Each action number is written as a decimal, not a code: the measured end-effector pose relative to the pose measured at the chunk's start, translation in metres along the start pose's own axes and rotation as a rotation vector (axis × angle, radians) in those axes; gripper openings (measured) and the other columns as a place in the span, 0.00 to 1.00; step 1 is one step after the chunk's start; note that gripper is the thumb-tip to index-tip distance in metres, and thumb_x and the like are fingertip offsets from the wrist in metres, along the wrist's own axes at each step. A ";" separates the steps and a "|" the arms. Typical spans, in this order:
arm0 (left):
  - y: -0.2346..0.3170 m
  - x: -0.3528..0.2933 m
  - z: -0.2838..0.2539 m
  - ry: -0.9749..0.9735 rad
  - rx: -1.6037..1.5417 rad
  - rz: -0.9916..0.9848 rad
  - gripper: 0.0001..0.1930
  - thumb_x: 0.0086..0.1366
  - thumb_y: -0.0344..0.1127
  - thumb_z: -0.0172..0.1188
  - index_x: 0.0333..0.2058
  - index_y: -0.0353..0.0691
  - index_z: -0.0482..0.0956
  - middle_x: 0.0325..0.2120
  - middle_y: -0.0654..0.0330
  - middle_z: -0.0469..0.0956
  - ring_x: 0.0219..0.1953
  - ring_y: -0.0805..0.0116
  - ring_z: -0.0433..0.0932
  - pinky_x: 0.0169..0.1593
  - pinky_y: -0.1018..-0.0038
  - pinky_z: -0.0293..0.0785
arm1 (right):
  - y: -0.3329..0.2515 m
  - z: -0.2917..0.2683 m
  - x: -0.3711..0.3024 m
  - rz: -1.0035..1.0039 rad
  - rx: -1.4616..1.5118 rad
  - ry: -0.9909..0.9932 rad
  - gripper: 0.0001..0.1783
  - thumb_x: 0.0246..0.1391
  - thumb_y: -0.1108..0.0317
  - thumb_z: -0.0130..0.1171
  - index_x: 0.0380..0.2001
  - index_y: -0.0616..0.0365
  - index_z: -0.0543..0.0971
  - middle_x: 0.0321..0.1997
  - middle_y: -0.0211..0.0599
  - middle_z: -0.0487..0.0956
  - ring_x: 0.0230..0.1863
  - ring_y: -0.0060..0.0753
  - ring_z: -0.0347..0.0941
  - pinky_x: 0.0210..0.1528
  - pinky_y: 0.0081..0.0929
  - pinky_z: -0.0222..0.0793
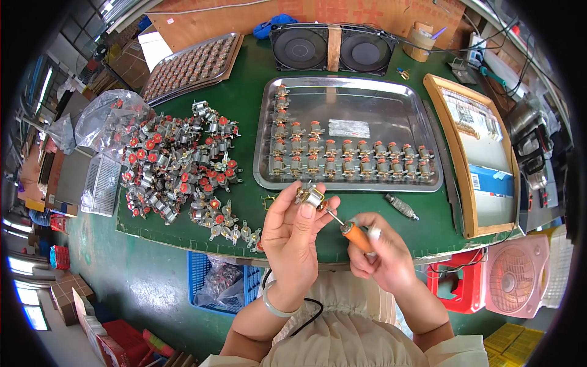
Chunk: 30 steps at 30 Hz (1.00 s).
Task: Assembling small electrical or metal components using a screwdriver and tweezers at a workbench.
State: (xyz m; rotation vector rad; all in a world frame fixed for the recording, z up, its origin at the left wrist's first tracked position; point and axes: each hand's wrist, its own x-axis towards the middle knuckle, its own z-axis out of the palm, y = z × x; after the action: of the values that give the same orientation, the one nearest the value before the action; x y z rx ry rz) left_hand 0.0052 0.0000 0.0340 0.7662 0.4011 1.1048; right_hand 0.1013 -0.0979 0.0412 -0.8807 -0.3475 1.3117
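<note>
Over the table's near edge, my left hand (288, 248) grips a small silver metal component (312, 196) between thumb and fingers. A screwdriver (357, 236) with an orange handle is in my right hand (388, 257), its shaft pointing up-left toward the component. The fingers partly hide where the tip meets it, so contact cannot be told. Just beyond my hands lies a large metal tray (265, 137), with similar orange-topped components (348, 165) standing in rows along its near and left sides. A white-grey block (348, 128) lies in it too.
Left of the tray is a heap of loose components (180, 165) beside a clear plastic bag (113, 119). A second filled tray (192, 66) sits far left. Two black speakers (299, 48) stand behind. At right are a wooden frame (437, 101) and a small cylindrical tool (402, 207).
</note>
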 end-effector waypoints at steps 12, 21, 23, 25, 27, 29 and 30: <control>-0.002 -0.003 0.001 -0.018 -0.001 0.024 0.18 0.60 0.26 0.49 0.50 0.34 0.62 0.41 0.47 0.72 0.41 0.56 0.75 0.43 0.67 0.75 | 0.008 -0.004 0.000 -0.028 -0.005 -0.096 0.22 0.59 0.53 0.37 0.41 0.64 0.64 0.15 0.34 0.64 0.18 0.18 0.63 0.19 0.13 0.57; -0.002 -0.004 0.000 -0.015 0.007 0.019 0.18 0.60 0.27 0.50 0.49 0.34 0.62 0.41 0.47 0.72 0.40 0.55 0.75 0.43 0.66 0.75 | 0.005 -0.004 0.002 -0.009 -0.192 0.073 0.23 0.59 0.52 0.37 0.33 0.65 0.68 0.16 0.33 0.66 0.15 0.20 0.60 0.16 0.17 0.55; -0.003 -0.005 0.001 -0.010 0.012 0.014 0.18 0.60 0.27 0.50 0.49 0.34 0.62 0.41 0.47 0.72 0.40 0.55 0.75 0.43 0.66 0.75 | 0.010 0.006 0.004 -0.107 -0.199 0.150 0.25 0.59 0.51 0.36 0.30 0.66 0.70 0.13 0.33 0.64 0.13 0.21 0.58 0.14 0.18 0.54; -0.003 -0.005 0.002 -0.002 0.019 0.010 0.18 0.60 0.27 0.50 0.49 0.34 0.62 0.41 0.47 0.72 0.40 0.56 0.75 0.43 0.66 0.75 | 0.018 0.007 0.008 -0.288 -0.383 0.284 0.25 0.59 0.52 0.35 0.29 0.66 0.70 0.08 0.33 0.62 0.09 0.22 0.55 0.12 0.20 0.55; -0.002 -0.007 0.001 -0.011 0.015 0.029 0.17 0.60 0.26 0.49 0.49 0.34 0.63 0.41 0.47 0.72 0.40 0.56 0.75 0.43 0.66 0.75 | 0.005 -0.004 0.005 -0.064 -0.260 0.167 0.24 0.59 0.52 0.37 0.31 0.66 0.70 0.09 0.34 0.63 0.08 0.22 0.56 0.12 0.20 0.55; -0.002 -0.008 0.001 -0.017 0.015 0.019 0.17 0.60 0.26 0.49 0.49 0.34 0.63 0.41 0.47 0.72 0.40 0.55 0.75 0.43 0.66 0.75 | -0.004 -0.011 0.003 0.219 -0.073 0.052 0.20 0.57 0.55 0.41 0.34 0.64 0.69 0.11 0.35 0.67 0.07 0.21 0.57 0.12 0.19 0.57; -0.002 -0.008 0.001 -0.023 0.015 0.009 0.17 0.60 0.26 0.50 0.49 0.34 0.63 0.41 0.47 0.72 0.40 0.55 0.75 0.43 0.66 0.75 | -0.009 -0.009 0.002 0.219 -0.073 0.053 0.20 0.57 0.55 0.41 0.34 0.64 0.69 0.11 0.35 0.67 0.07 0.21 0.57 0.12 0.19 0.57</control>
State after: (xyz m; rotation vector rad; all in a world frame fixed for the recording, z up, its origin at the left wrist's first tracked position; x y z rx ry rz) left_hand 0.0041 -0.0080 0.0321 0.7939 0.3870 1.1019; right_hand 0.1143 -0.0998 0.0413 -1.0355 -0.2634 1.4810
